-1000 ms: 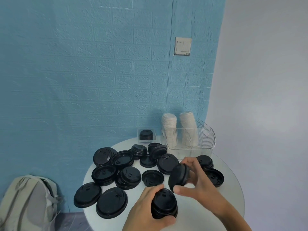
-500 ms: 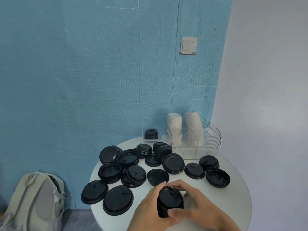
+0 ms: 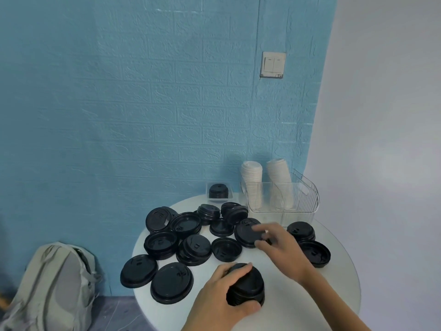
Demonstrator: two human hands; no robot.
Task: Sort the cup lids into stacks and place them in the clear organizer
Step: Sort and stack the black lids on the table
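While left hand grips lid stack, blurred right hand pinches another lid.

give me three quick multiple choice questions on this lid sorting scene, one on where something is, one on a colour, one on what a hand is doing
1. Where does the clear organizer stand?
A. at the table's far right edge
B. on the floor beside the backpack
C. at the near edge, under the left hand

2. What colour are the loose lids on the table?
A. white
B. black
C. red

3. What is the left hand doing?
A. lying flat on the bare table
B. gripping a stack of lids
C. holding a white cup

Answers:
1. A: the clear organizer sits at the far right of the round table, holding two stacks of white cups.
2. B: every loose lid is black.
3. B: the left hand curls round the stack of lids at the near edge, while the right hand reaches over other lids.
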